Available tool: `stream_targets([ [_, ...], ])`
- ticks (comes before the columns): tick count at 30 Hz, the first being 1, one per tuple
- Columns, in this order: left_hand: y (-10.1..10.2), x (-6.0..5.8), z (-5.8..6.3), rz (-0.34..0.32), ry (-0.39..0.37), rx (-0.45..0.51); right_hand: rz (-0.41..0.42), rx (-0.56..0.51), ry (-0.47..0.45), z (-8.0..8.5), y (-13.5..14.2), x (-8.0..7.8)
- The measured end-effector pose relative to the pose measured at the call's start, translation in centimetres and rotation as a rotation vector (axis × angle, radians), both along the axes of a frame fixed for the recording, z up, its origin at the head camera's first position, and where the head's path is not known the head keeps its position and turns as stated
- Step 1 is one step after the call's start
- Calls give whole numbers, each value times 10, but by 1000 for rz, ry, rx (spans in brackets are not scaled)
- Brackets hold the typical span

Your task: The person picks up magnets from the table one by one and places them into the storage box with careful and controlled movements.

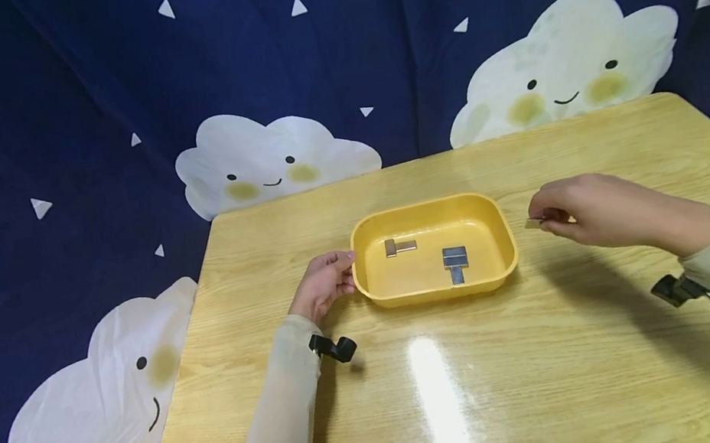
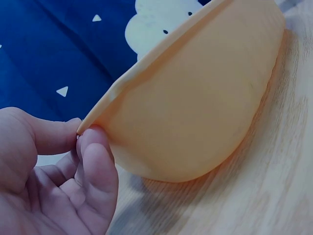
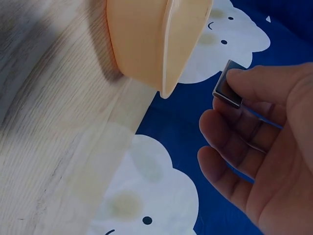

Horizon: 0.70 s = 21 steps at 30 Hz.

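My left hand (image 1: 323,282) pinches the left rim of a yellow plastic tray (image 1: 375,302). In the left wrist view, the thumb (image 2: 56,137) lies over the rim and the fingers are curled beneath it. To the right of the tray and apart from it, my right hand (image 1: 593,211) holds a small flat metal block (image 3: 229,88) between thumb and fingers. Inside the tray, several similar metal pieces lie in two groups. One small group (image 1: 390,248) is at the left, and a larger dark one (image 1: 455,258) lies right of the middle.
The tray stands on a light wood-grain table (image 1: 372,420), which reflects a bright strip of light. Behind and left of the table hangs a dark blue cloth (image 1: 95,77) with smiling clouds and white triangles. Each wrist wears a black camera mount (image 1: 333,347).
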<state>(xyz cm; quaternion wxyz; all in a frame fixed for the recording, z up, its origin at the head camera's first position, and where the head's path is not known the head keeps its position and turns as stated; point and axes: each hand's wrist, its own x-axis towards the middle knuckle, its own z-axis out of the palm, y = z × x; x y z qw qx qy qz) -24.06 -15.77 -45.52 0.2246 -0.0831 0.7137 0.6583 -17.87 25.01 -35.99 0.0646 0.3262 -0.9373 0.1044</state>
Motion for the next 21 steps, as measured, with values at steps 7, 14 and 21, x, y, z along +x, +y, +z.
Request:
stream_targets([
  [7, 1, 1, 1, -11, -5, 11, 38, -9, 29, 3, -10, 0],
  [14, 0, 1, 1, -6, -2, 16, 78, -14, 42, 8, -26, -3],
  [21, 1, 0, 2, -6, 0, 11, 112, 11, 18, 8, -37, -8],
])
